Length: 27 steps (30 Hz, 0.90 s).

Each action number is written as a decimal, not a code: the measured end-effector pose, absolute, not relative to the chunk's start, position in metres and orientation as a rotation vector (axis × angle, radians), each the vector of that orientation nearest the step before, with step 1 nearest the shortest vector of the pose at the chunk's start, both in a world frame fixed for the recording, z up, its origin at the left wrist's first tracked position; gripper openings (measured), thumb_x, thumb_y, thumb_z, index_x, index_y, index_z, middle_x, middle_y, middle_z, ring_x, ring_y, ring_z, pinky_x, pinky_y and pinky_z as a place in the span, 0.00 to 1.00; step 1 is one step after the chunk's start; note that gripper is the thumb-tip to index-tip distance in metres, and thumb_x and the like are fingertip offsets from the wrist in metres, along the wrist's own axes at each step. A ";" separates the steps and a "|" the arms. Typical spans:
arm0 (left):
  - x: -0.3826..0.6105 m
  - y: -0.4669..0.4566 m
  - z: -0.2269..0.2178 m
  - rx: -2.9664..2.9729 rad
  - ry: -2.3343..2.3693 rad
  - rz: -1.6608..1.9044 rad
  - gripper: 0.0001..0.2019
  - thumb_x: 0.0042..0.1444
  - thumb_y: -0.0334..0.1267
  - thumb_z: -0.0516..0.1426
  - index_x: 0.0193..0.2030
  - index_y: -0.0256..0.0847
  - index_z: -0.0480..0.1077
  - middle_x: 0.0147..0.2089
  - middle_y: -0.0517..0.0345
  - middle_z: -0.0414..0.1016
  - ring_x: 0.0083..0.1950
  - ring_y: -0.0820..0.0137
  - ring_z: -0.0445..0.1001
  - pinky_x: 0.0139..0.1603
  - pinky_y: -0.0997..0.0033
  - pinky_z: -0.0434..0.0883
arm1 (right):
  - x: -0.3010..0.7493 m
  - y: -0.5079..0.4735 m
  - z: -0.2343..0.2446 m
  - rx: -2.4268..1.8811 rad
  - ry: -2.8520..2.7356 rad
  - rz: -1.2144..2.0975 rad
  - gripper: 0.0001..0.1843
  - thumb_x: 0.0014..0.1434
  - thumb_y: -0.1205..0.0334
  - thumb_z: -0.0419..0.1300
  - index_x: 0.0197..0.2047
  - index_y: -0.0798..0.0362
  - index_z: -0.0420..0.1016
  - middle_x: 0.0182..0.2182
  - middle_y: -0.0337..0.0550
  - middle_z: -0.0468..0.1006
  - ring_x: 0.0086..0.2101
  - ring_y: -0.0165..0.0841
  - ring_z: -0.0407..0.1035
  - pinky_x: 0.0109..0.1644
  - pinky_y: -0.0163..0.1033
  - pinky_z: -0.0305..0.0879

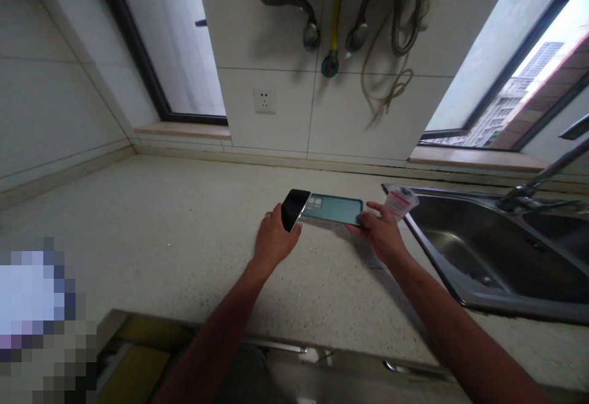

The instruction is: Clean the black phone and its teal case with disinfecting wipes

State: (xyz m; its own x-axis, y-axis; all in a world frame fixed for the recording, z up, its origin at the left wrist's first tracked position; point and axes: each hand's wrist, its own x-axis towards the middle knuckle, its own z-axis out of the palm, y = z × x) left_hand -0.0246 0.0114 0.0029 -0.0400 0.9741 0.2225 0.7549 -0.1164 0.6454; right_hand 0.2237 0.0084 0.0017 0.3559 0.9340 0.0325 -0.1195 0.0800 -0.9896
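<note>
My left hand (277, 235) is closed around a smartphone (294, 209) with a dark screen, tilted above the speckled counter (202, 232). In my right hand (381, 227) is a teal phone case (338, 209), gripped at its right end; camera cutouts show near its left end. The phone's right edge overlaps the case's left end in view, and I cannot tell whether they touch. A clear plastic bag (401, 201) with red print shows just beyond my right fingers; whether they touch it is hidden.
A steel double sink (464, 247) with a faucet (524, 195) lies to the right. On the tiled back wall are a power socket (264, 101) and several hoses and valves (330, 63). Windows stand open on both sides. A pixelated patch covers the lower left.
</note>
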 end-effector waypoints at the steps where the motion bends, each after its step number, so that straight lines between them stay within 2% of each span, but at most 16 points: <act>1: -0.026 0.011 0.003 1.977 1.916 0.846 0.36 0.58 0.48 0.58 0.69 0.34 0.56 0.59 0.34 0.69 0.60 0.51 0.69 0.60 0.57 0.63 | 0.223 0.009 -0.001 -1.248 -0.909 0.953 0.30 0.48 0.62 0.63 0.54 0.47 0.61 0.27 0.31 0.68 0.27 0.33 0.72 0.37 0.47 0.82; 4: -0.028 0.011 0.001 2.082 2.101 0.645 0.40 0.59 0.51 0.56 0.71 0.30 0.50 0.57 0.31 0.69 0.57 0.49 0.70 0.55 0.56 0.66 | 0.223 0.010 -0.008 -1.328 -1.012 0.955 0.38 0.49 0.64 0.60 0.63 0.47 0.57 0.34 0.37 0.72 0.31 0.34 0.75 0.38 0.45 0.82; 6: -0.030 0.012 -0.002 2.114 2.162 0.560 0.42 0.59 0.53 0.57 0.72 0.28 0.48 0.56 0.29 0.69 0.56 0.48 0.70 0.53 0.56 0.67 | 0.225 0.011 -0.011 -1.420 -1.125 0.903 0.38 0.49 0.66 0.59 0.64 0.48 0.59 0.38 0.41 0.75 0.30 0.33 0.76 0.34 0.42 0.80; 9: -0.031 0.013 -0.005 2.160 2.185 0.493 0.41 0.58 0.54 0.58 0.70 0.27 0.53 0.55 0.29 0.69 0.54 0.48 0.70 0.52 0.56 0.67 | 0.227 0.009 -0.011 -1.639 -1.356 0.851 0.33 0.53 0.66 0.59 0.63 0.52 0.64 0.35 0.43 0.77 0.24 0.31 0.74 0.27 0.37 0.75; 11: -0.033 0.013 -0.006 2.182 2.196 0.471 0.39 0.58 0.55 0.58 0.67 0.28 0.58 0.54 0.29 0.70 0.54 0.48 0.71 0.51 0.56 0.67 | 0.226 0.006 -0.008 -1.796 -1.511 0.894 0.26 0.58 0.64 0.57 0.59 0.56 0.68 0.28 0.42 0.78 0.21 0.30 0.72 0.25 0.35 0.70; 14: -0.035 0.013 -0.006 2.192 2.239 0.425 0.37 0.57 0.57 0.58 0.65 0.30 0.61 0.53 0.30 0.71 0.54 0.49 0.70 0.52 0.57 0.66 | 0.222 0.000 -0.002 -1.958 -1.798 0.792 0.14 0.62 0.61 0.54 0.44 0.59 0.77 0.24 0.46 0.78 0.22 0.31 0.72 0.27 0.34 0.64; 16: -0.036 0.013 -0.006 2.199 2.257 0.397 0.37 0.57 0.59 0.58 0.64 0.31 0.62 0.53 0.31 0.71 0.54 0.49 0.70 0.52 0.58 0.65 | 0.218 -0.003 0.003 -2.025 -1.979 0.575 0.13 0.62 0.60 0.54 0.35 0.58 0.78 0.28 0.51 0.80 0.27 0.33 0.73 0.29 0.35 0.61; 19: -0.037 0.013 -0.006 2.199 2.274 0.369 0.35 0.57 0.60 0.58 0.61 0.32 0.64 0.53 0.32 0.71 0.54 0.50 0.70 0.52 0.59 0.65 | 0.212 -0.009 0.007 -2.087 -2.141 0.339 0.15 0.62 0.59 0.54 0.33 0.56 0.79 0.32 0.54 0.82 0.31 0.35 0.74 0.30 0.36 0.56; 22: -0.037 0.012 -0.006 2.199 2.285 0.357 0.35 0.57 0.60 0.58 0.60 0.31 0.66 0.53 0.31 0.71 0.54 0.49 0.70 0.50 0.58 0.66 | 0.207 -0.014 0.010 -2.046 -2.262 0.383 0.14 0.59 0.60 0.55 0.29 0.55 0.79 0.27 0.50 0.81 0.27 0.34 0.72 0.28 0.36 0.52; 27: -0.035 0.008 -0.002 2.192 2.282 0.317 0.36 0.57 0.60 0.57 0.61 0.31 0.65 0.54 0.31 0.71 0.54 0.48 0.70 0.50 0.57 0.66 | 0.201 -0.022 0.011 -1.923 -2.355 0.544 0.14 0.56 0.60 0.56 0.24 0.54 0.78 0.21 0.45 0.77 0.22 0.31 0.66 0.27 0.36 0.51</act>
